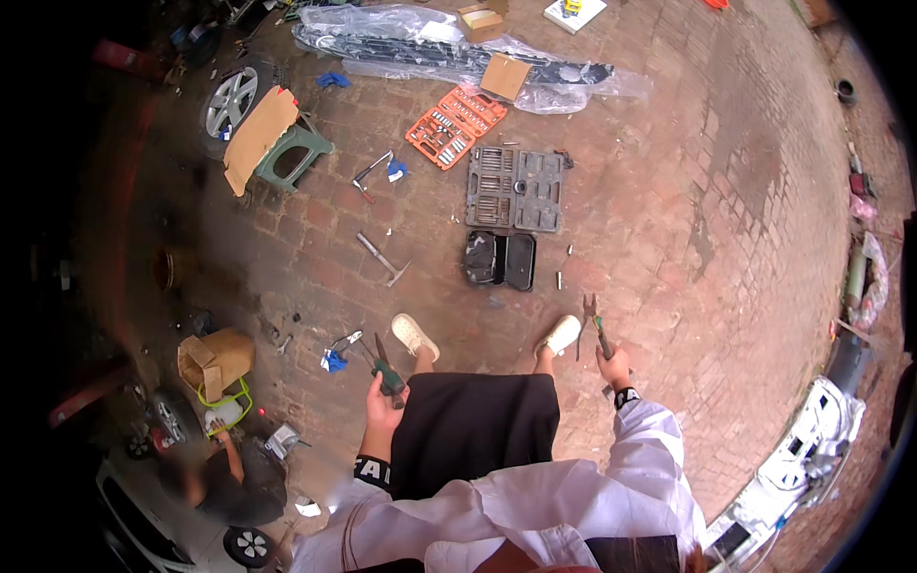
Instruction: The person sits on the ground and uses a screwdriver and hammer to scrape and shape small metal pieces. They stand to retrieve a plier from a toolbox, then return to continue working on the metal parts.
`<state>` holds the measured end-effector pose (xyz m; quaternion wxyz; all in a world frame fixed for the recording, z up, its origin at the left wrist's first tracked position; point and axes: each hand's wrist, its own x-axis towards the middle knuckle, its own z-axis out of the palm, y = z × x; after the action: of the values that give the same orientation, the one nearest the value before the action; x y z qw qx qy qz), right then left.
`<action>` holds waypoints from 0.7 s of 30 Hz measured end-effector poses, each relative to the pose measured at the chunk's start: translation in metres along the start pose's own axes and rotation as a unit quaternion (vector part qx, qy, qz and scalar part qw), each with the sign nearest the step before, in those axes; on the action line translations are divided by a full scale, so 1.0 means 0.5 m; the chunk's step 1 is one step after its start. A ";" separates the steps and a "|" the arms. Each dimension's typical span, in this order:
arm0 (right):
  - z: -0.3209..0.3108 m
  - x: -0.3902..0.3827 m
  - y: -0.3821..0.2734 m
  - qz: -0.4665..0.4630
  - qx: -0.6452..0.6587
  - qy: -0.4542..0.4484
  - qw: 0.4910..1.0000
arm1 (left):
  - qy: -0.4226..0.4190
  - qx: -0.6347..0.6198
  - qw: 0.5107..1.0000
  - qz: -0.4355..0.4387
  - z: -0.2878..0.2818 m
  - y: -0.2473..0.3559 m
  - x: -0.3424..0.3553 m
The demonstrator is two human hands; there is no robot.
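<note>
My left hand [387, 406] grips a green-handled tool [387, 377] with a dark, pointed end; thin rods beside it may be further tools, but I cannot tell. My right hand [615, 368] is closed on dark pliers [597, 329] with some green on them, held out past my cream shoe [559, 336]. Between my hands is my black lower garment [473, 420]. Just left of my other shoe [414, 334], a small blue item [333, 359] lies on the ground. An open black case [500, 260] sits ahead of me, with two small metal cylinders to its right.
Socket sets [516, 188] [454, 126], a hammer [382, 258], a cardboard-topped green stool [291, 158], a wheel [229, 100] and plastic-wrapped parts [458, 53] lie ahead. Another person [224, 477] is low at lower left, beside a car [138, 516] and cardboard box [215, 363]. Assorted parts [788, 458] line the right.
</note>
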<state>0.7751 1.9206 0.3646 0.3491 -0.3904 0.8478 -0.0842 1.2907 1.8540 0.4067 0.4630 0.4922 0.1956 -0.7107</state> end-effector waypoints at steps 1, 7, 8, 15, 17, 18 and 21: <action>-0.011 -0.007 0.055 0.010 -0.001 -0.002 1.000 | 0.012 0.008 1.000 0.020 0.005 -0.010 -0.011; -0.110 -0.052 0.319 0.035 0.075 0.014 0.996 | 0.113 0.087 0.985 0.099 0.106 -0.154 -0.072; -0.155 -0.060 0.321 0.025 0.099 0.025 0.994 | 0.116 0.103 0.983 0.103 0.113 -0.183 -0.080; -0.377 -0.041 0.476 0.144 0.187 0.107 0.966 | 0.086 0.154 0.983 0.046 0.362 -0.409 -0.023; -0.437 -0.016 0.486 0.136 0.179 0.148 0.963 | 0.062 0.210 0.975 0.038 0.447 -0.458 0.015; -0.471 -0.009 0.510 0.153 0.162 0.171 0.960 | 0.083 0.194 0.977 0.033 0.527 -0.513 0.018; -0.539 0.037 0.536 0.176 0.168 0.166 0.956 | 0.022 0.173 0.985 0.000 0.592 -0.544 0.103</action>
<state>0.4279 2.0547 0.4435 0.2735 -0.1515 0.9227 -0.2257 0.9014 1.7473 0.4429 0.3668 0.5800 0.0801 -0.7230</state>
